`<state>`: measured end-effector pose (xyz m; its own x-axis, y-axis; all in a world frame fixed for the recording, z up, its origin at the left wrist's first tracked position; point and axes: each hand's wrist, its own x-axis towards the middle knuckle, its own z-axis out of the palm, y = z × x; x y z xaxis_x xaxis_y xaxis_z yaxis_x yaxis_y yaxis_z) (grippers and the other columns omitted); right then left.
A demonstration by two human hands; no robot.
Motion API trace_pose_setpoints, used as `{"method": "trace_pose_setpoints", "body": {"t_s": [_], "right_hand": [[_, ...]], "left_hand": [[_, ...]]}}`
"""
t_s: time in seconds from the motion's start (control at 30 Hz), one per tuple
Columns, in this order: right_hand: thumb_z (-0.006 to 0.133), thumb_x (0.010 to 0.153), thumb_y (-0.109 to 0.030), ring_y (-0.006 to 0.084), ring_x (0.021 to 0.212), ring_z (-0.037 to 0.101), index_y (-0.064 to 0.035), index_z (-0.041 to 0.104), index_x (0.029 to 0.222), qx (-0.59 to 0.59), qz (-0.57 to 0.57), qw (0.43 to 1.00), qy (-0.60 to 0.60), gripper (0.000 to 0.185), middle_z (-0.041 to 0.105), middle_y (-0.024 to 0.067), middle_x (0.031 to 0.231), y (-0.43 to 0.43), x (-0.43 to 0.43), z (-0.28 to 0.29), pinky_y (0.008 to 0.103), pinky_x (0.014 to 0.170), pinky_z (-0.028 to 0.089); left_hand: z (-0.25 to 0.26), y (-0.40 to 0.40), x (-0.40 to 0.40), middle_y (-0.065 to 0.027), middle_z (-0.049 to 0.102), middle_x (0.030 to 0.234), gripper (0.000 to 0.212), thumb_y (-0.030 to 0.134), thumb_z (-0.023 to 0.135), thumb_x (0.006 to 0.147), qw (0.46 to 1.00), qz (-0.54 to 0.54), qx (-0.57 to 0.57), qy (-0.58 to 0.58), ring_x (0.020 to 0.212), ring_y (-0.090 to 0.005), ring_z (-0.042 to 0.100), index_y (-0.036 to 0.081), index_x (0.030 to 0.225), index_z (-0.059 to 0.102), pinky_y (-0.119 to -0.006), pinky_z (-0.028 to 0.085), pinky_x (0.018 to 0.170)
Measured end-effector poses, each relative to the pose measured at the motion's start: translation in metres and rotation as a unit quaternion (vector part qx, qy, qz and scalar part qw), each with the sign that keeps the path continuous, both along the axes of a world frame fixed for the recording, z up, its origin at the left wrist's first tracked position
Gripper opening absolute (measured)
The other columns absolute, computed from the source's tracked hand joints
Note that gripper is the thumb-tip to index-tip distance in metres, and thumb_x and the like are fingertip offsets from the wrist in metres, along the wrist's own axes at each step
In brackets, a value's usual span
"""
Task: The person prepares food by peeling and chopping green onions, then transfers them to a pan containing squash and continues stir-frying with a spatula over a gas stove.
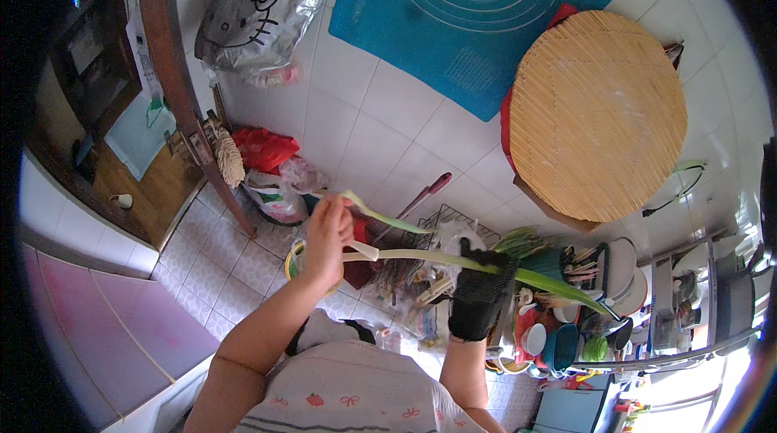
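A long green onion stalk [425, 256] stretches across in front of my body, pale at the left end and green toward the right. My left hand [328, 242], bare, is closed around its pale end. From the top of that same hand a loose pale-green strip of onion leaf [388, 222] trails to the right. My right hand [481, 293] wears a black glove and grips the stalk farther along, its thumb raised. Beyond the glove the green leaf end [564, 292] points right. More green onion leaves [519, 242] lie behind the glove.
A black wire rack [449, 220] and tongs with a dark red handle [438, 183] are beyond my hands. Bowls [534, 339] and dishes crowd the right. A round woven straw mat [598, 117] and a blue baking mat [425, 38] are ahead. Plastic bags [276, 196] sit left, beside a door frame [173, 69].
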<state>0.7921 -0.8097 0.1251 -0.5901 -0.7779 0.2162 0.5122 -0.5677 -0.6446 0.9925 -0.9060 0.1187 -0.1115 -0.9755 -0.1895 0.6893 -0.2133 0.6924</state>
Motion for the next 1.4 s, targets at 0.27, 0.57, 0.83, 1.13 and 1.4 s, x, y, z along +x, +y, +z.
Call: {"method": "trace_pose_setpoints", "body": {"t_s": [0.27, 0.57, 0.83, 1.13, 1.4], "right_hand": [[0.045, 0.086, -0.019, 0.0205, 0.080, 0.051, -0.0083, 0.048, 0.099, -0.037, -0.108, 0.990, 0.082, 0.018, 0.052, 0.0064, 0.084, 0.013, -0.100, -0.038, 0.0350, 0.077, 0.044], [0.050, 0.079, -0.014, 0.0253, 0.088, 0.051, -0.0063, 0.053, 0.090, 0.076, -0.454, 0.845, 0.272, 0.014, 0.055, 0.0108, 0.087, 0.055, -0.153, 0.009, 0.0382, 0.082, 0.041], [0.053, 0.073, -0.009, 0.0289, 0.094, 0.051, -0.0052, 0.056, 0.081, 0.215, -0.582, 0.633, 0.462, 0.010, 0.057, 0.0137, 0.089, 0.092, -0.177, 0.058, 0.0412, 0.087, 0.039], [0.057, 0.067, -0.004, 0.0330, 0.097, 0.053, -0.0048, 0.060, 0.069, 0.272, -0.548, 0.376, 0.696, 0.004, 0.060, 0.0161, 0.088, 0.093, -0.157, 0.049, 0.0446, 0.092, 0.037], [0.054, 0.065, -0.014, 0.0266, 0.071, 0.055, -0.0073, 0.057, 0.062, 0.301, -0.483, 0.307, 0.763, 0.008, 0.056, 0.0101, 0.066, 0.066, -0.136, 0.071, 0.0402, 0.076, 0.041]], "left_hand": [[-0.093, -0.007, 0.014, 0.0074, 0.029, 0.055, 0.018, 0.025, 0.050, 0.087, 0.994, 0.018, 0.103, 0.027, 0.042, -0.0019, 0.024, 0.008, 0.084, 0.050, -0.018, 0.017, 0.036], [-0.191, -0.034, 0.028, 0.0068, 0.031, 0.057, 0.021, 0.029, 0.051, 0.086, 0.974, 0.164, 0.153, -0.012, 0.044, -0.0022, 0.027, 0.009, 0.083, 0.051, -0.018, 0.020, 0.037], [-0.244, -0.073, 0.029, 0.0028, 0.041, 0.058, 0.025, 0.031, 0.047, 0.088, 0.969, -0.127, 0.095, -0.190, 0.045, -0.0058, 0.038, 0.007, 0.083, 0.052, -0.020, 0.030, 0.037], [-0.090, -0.033, -0.048, -0.0138, 0.056, 0.087, 0.018, 0.019, 0.054, 0.080, 0.774, -0.121, -0.427, -0.451, 0.083, -0.0302, 0.053, 0.004, 0.090, 0.057, -0.038, 0.042, 0.074], [-0.007, 0.034, -0.039, -0.0004, 0.044, 0.070, 0.022, 0.031, 0.056, 0.077, 0.446, -0.026, -0.678, -0.583, 0.067, -0.0153, 0.044, 0.011, 0.073, 0.048, -0.030, 0.032, 0.058]]}}
